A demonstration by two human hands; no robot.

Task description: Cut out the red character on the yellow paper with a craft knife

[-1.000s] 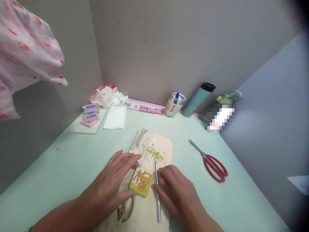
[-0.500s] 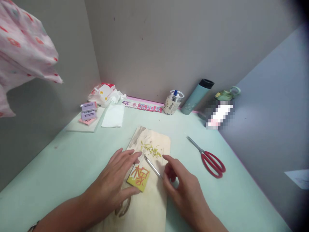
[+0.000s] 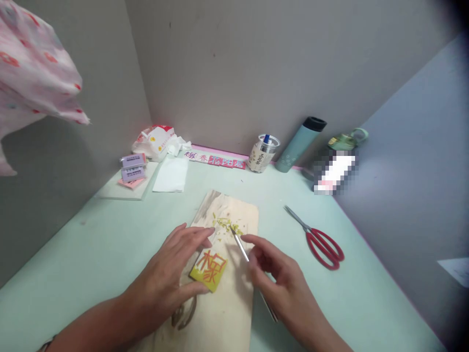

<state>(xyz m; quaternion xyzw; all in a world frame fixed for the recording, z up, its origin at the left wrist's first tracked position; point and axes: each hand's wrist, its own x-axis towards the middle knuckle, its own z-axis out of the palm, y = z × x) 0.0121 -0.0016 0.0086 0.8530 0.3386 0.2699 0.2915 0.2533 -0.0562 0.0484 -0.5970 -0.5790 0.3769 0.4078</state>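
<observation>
A square carving block (image 3: 209, 274), yellow-green with an orange-red character cut into its face, lies on the wooden board (image 3: 234, 308). My left hand (image 3: 179, 266) curves around its left side. The thumb rests along the lower edge and the fingers bend over near the upper corner. In my right hand (image 3: 278, 278) is a slim silver craft knife (image 3: 242, 248), pinched between thumb and fingers to the right of the block. Its tip reaches the yellow shavings (image 3: 223, 222) scattered on the upper board.
Red-handled scissors (image 3: 315, 239) lie to the right. Along the back stand a cup (image 3: 262, 155), a leaning teal bottle (image 3: 300, 146) and a row of character blocks (image 3: 216, 160). Wrapped erasers (image 3: 134, 168) and a tissue pack (image 3: 154, 142) sit back left.
The knife has swung in my right hand: its tip moved right and up to the shavings, and its rear end now shows below the hand. My left hand stays around the block.
</observation>
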